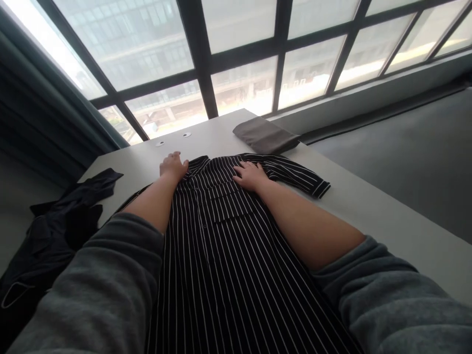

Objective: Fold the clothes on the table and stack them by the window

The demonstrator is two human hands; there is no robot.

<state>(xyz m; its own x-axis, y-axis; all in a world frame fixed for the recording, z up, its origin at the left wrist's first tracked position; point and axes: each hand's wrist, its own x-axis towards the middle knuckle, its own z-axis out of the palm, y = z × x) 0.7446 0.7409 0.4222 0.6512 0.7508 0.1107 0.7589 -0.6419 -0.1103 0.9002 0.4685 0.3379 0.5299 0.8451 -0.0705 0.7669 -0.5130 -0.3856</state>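
A black shirt with thin white stripes [221, 246] lies spread face up on a white table [368, 206], collar at the far end. My left hand [172, 167] rests at the shirt's left shoulder beside the collar, fingers curled down onto the fabric edge. My right hand [250, 175] lies flat on the right shoulder with fingers stretched out. One short sleeve [298, 178] sticks out to the right. Both my forearms are bare, with grey sleeves pushed up.
A folded grey cloth [265, 135] sits at the far end of the table. A heap of dark clothing [55, 231] hangs over the table's left edge. Two round cable grommets [173, 139] lie near the far edge. A large window stands behind the table.
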